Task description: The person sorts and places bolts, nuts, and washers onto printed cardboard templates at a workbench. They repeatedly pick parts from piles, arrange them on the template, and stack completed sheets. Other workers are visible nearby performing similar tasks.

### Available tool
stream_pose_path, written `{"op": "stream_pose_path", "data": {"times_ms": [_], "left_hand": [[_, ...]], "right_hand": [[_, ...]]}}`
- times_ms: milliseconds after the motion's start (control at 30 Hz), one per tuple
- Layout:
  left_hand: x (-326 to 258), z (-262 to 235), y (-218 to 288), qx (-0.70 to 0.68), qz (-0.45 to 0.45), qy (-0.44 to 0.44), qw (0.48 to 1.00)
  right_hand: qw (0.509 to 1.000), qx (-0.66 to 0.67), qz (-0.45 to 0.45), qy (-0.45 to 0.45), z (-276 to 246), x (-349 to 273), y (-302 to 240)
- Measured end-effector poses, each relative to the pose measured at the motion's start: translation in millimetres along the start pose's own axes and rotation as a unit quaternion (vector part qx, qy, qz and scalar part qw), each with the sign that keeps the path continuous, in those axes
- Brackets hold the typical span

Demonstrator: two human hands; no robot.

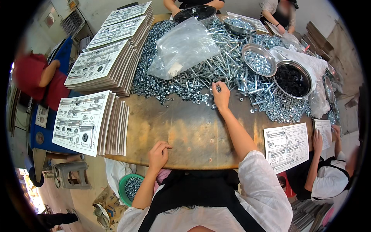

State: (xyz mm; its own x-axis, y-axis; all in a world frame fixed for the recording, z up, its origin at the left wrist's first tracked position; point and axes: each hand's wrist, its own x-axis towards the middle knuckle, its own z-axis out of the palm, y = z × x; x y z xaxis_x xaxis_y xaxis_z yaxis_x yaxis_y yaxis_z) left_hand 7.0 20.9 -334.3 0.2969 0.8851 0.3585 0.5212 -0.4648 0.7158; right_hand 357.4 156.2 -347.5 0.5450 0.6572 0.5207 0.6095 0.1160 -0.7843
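Note:
My right hand reaches to the near edge of a heap of metal bolts. Its fingers are curled together among loose nuts, and whatever they hold is too small to name. My left hand rests at the front edge of the brown table, fingers bent inward, with their inner side hidden. Dark grey nuts spread along the left of the bolts, and shiny nuts lie to the right. On top of the heap is a clear plastic bag.
Stacks of printed cards rise on the left, with another stack nearer. A printed card lies at right. Steel bowls hold washers and black parts. A green basin stands below. Co-workers sit around the table.

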Motion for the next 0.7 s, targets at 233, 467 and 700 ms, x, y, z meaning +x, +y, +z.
{"op": "stream_pose_path", "data": {"times_ms": [233,467,700], "left_hand": [[-8.9,-0.6,-2.9,-0.006,-0.024,-0.011,1.000],[-12.3,11.1,-23.6,-0.026,-0.012,-0.027,0.999],[-14.4,-3.9,-7.9,-0.016,-0.054,-0.046,0.997]], "right_hand": [[0.970,-0.080,-0.132,-0.190,-25.4,-27.4,-9.2],[0.972,-0.104,-0.121,-0.170,-53.7,-32.0,-16.1],[0.974,-0.064,-0.083,-0.202,-100.8,-32.7,-55.2]]}}
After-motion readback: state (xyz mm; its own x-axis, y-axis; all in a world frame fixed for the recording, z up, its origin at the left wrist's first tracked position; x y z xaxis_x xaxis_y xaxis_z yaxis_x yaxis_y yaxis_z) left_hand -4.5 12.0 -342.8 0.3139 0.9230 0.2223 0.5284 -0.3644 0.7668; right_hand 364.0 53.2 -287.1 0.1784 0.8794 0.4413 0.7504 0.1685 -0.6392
